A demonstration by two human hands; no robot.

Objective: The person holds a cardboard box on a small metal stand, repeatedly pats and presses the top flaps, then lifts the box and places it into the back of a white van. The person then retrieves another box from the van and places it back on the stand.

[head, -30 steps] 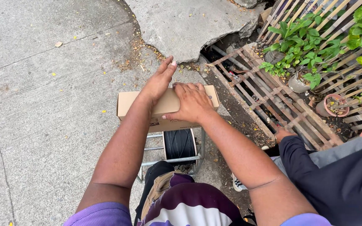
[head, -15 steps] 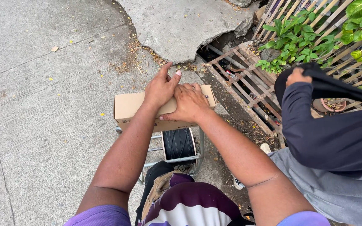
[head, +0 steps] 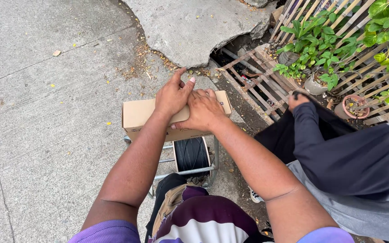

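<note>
Cardboard box [head: 140,114] sits on a metal cart frame [head: 183,173] over a black wheel [head: 192,154]. I press my left hand [head: 173,95] and right hand [head: 202,110] flat on its top, fingers spread, gripping nothing; I judge it needs steadying next.

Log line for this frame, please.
left hand: flat on cardboard box | right hand: on box top | box: atop metal cart | bystander sleeve: right

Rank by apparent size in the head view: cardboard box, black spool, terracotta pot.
1. Cardboard box, under the left hand and right hand.
2. Black spool.
3. Terracotta pot, though it sits farther away, so its true size against the spool is unsure.
</note>
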